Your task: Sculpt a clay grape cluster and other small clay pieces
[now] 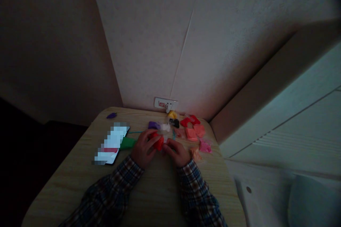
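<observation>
Both my hands meet over the middle of a light wooden table (pixel 80 184). My left hand (pixel 142 147) is closed around a bright red lump (pixel 158 142), perhaps modelling clay in a small bag. My right hand (pixel 177 151) is curled beside it, its fingers pinched at the red lump's right side. Small coloured packets lie just beyond my hands: purple (pixel 153 125), white (pixel 165 127), yellow (pixel 172 115), black (pixel 175 122), red (pixel 190 120), orange (pixel 195 132) and pink (pixel 205 146). A green piece (pixel 128 143) lies left of my left hand.
A flat white card or booklet (pixel 112 143) lies left of the green piece. A small purple piece (pixel 111 115) sits at the table's far left corner. A wall socket (pixel 165 104) with a plug sits behind the table. A white cabinet (pixel 287 124) stands to the right. The room is dim.
</observation>
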`<state>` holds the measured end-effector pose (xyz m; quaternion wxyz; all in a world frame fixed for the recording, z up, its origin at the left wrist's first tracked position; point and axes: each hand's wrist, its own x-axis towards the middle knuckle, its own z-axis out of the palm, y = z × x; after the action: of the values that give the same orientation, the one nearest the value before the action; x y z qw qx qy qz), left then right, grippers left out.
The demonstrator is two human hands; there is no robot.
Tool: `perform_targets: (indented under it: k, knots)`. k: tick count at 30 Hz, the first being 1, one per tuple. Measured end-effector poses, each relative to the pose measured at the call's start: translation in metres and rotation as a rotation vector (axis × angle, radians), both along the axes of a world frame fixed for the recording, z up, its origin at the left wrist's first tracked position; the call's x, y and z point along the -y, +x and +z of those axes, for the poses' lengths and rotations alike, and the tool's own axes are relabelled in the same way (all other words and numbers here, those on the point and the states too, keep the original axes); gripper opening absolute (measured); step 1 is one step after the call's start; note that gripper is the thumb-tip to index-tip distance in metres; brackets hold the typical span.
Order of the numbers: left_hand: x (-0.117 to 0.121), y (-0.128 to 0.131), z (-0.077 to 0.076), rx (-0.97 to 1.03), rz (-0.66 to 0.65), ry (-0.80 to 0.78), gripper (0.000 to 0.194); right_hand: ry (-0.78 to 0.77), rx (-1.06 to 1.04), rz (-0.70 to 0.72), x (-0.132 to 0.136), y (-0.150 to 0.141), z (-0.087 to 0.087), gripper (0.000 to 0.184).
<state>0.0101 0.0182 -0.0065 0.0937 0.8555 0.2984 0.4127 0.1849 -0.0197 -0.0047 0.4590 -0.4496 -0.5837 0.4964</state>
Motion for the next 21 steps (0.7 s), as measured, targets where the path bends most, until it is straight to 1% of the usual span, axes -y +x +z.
perform_targets:
  k: [3, 6, 12, 15, 18, 21]
  knots:
    - [-0.0002, -0.0012, 0.0015, -0.021, 0.01, 0.008, 0.053, 0.127, 0.232, -0.022, 0.0023, -0.0027, 0.0006, 0.025]
    - [0.0011, -0.0005, 0.0002, -0.018, 0.003, -0.004, 0.054, 0.251, 0.432, -0.056, 0.0017, -0.0036, -0.0017, 0.025]
    - [0.0033, 0.0018, -0.005, -0.012, -0.023, -0.042, 0.055, 0.337, 0.491, -0.097, 0.0013, -0.0072, -0.0042, 0.021]
    - [0.0026, 0.0019, -0.0048, -0.007, 0.006, -0.038, 0.054, 0.375, 0.52, -0.126, 0.0018, -0.0073, -0.0047, 0.018]
    - [0.0024, 0.0019, -0.0027, -0.018, 0.049, -0.033, 0.05, 0.392, 0.546, -0.152, 0.0022, -0.0054, -0.0048, 0.02]
    - [0.0032, 0.0021, -0.0009, -0.038, 0.055, -0.023, 0.048, 0.403, 0.563, -0.166, 0.0027, -0.0035, -0.0044, 0.021]
